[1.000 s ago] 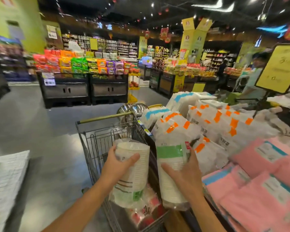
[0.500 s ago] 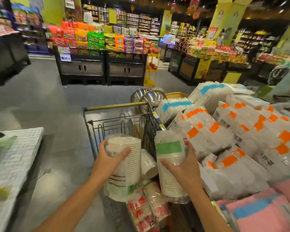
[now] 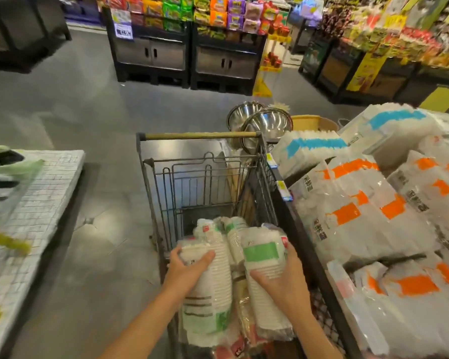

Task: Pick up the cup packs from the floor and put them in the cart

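Placing step

The left hand [image 3: 186,268] clasps the left pack [image 3: 213,291], the right hand [image 3: 283,283] the right pack [image 3: 263,255], both in the cart [image 3: 200,136] at 6 o'clock. Next, I judge: lower them to rest, then let go

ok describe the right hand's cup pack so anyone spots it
Find the wire cart. Two packs are held over its near end; this cup pack is in the right hand. Its broad green band sits near the top; the other pack, in the left hand, has green low down.
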Available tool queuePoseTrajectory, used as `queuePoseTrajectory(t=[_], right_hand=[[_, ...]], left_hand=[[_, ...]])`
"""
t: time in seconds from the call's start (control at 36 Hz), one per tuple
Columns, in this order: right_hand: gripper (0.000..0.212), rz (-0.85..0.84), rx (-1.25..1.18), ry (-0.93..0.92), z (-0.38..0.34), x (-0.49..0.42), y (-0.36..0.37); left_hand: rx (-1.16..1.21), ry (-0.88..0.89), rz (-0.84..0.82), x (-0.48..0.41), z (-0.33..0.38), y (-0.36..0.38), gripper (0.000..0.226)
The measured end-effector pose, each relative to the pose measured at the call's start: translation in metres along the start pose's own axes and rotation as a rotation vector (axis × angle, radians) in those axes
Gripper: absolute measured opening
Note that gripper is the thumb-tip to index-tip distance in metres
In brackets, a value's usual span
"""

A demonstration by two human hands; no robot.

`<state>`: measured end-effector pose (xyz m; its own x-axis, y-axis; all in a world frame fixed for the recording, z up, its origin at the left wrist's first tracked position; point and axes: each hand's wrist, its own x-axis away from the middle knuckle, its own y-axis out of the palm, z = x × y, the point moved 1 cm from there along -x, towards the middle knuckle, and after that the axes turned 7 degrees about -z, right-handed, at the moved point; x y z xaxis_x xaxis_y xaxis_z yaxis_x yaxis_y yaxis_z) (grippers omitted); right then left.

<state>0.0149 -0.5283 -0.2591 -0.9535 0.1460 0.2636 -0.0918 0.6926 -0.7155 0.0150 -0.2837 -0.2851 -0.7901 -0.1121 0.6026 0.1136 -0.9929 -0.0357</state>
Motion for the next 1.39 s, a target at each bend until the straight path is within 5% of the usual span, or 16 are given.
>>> queuePoseTrajectory(t=[0.33, 0.44, 0.61, 0.89, 1.11, 1.28, 1.39], right_hand=[[0.120, -0.312, 0.221, 0.287, 0.108, -0.071, 0.095], [0.107, -0.335, 0.256, 0.292, 0.144, -0.087, 0.115], [0.097, -0.362, 0.224, 0.264, 0.149, -0.096, 0.113], [0.102, -0.371, 0.219, 0.184, 0.154, -0.098, 0.105], [0.081, -0.352, 0.302, 0.051, 0.115, -0.107, 0.079], [0.048, -0.397, 0.438, -0.085, 0.056, -0.111, 0.035], [0.048, -0.405, 0.533, -0.172, 0.005, -0.111, -0.003]], left_hand=[[0.097, -0.450, 0.163, -0.115, -0.157, 0.076, 0.127], [0.077, -0.485, 0.096, -0.120, -0.155, 0.099, 0.092], [0.100, -0.479, 0.028, -0.133, -0.171, 0.107, 0.120], [0.013, -0.410, 0.061, -0.127, -0.155, 0.116, 0.076], [-0.465, -0.242, -0.016, -0.105, -0.112, 0.102, 0.058], [-0.883, 0.001, -0.237, -0.079, -0.022, 0.092, 0.056], [-1.185, 0.153, -0.233, -0.052, 0.059, 0.086, 0.057]])
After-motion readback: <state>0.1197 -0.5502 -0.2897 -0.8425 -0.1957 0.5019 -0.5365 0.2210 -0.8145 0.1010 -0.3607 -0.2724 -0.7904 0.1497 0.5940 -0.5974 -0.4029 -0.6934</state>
